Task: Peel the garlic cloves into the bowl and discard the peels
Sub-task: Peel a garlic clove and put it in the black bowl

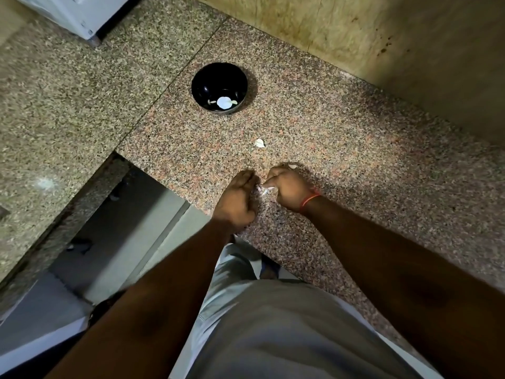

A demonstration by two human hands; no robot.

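A black bowl [219,88] stands on the speckled granite counter [341,149] beyond my hands, with a few pale garlic pieces [224,102] at its bottom. My left hand [237,201] and my right hand [289,187] meet near the counter's front edge, both pinched on a small white garlic clove [263,190] held between their fingertips. Most of the clove is hidden by the fingers. A loose white peel [259,143] lies on the counter between my hands and the bowl. Another white scrap [292,166] peeks out just behind my right hand.
A yellowish wall [382,36] runs along the back right of the counter. To the left the counter steps back, leaving a gap down to the floor [114,236]. A white appliance corner [73,15] sits at the far left. A red thread circles my right wrist.
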